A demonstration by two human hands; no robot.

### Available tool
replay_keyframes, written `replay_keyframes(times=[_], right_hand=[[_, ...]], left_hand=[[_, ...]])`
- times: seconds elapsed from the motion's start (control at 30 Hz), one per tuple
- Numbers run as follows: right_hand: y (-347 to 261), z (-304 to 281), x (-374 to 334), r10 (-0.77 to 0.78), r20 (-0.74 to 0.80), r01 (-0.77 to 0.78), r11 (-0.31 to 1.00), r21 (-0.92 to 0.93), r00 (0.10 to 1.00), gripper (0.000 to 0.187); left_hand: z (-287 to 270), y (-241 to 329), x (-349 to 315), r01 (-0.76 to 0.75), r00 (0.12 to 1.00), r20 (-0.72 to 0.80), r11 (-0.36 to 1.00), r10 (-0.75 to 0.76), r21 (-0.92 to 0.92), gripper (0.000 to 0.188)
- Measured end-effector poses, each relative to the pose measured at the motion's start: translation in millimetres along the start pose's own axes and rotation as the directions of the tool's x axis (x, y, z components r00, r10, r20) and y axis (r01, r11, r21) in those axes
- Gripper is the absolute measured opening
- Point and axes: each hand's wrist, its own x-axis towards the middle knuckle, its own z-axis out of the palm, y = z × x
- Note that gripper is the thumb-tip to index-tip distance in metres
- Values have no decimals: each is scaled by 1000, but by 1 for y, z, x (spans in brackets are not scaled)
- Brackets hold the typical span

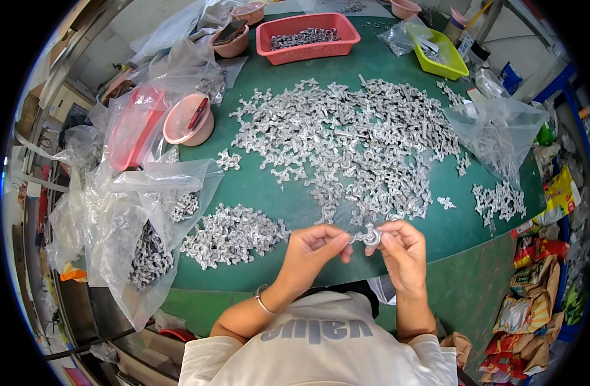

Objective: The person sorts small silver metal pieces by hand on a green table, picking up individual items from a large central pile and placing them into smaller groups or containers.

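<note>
Between my two hands, just above the table's near edge, is a small silvery metal casting (372,237) with a rounded, ring-like part. My left hand (319,248) pinches its left end between thumb and fingers. The thumb and fingers of my right hand (401,251) grip its rounded right side. Ahead of the hands spreads a large heap of similar castings (353,141). A smaller pile of castings (234,235) lies left of my left hand. One loose casting (446,202) sits to the right, apart from the heap.
Clear plastic bags, one with dark metal parts (150,257), cover the left side. A pink bowl (179,132) holds a red-handled tool. A red basket (308,48) and a yellow-green basket (446,61) stand at the back. A bag (494,132) lies right, near more castings (499,201).
</note>
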Motion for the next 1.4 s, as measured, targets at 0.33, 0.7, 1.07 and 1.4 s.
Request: replay_keyframes(times=[0.33, 0.7, 1.07, 1.4], right_hand=[[0, 3, 0, 48, -6, -47, 986, 158, 999, 13], [10, -56, 20, -260, -258, -49, 608, -793, 930, 19], [35, -54, 50, -282, 232, 206, -119, -971, 931, 30], [15, -54, 40, -474, 58, 180, 215, -960, 879, 12]], left_hand=[[-1, 0, -2, 72, 996, 53, 992, -67, -101, 12], [-43, -7, -6, -201, 876, -66, 487, 477, 850, 7], [-85, -2, -15, 165, 850, -86, -107, 519, 980, 31], [-82, -22, -8, 42, 964, 32, -270, 264, 962, 26]])
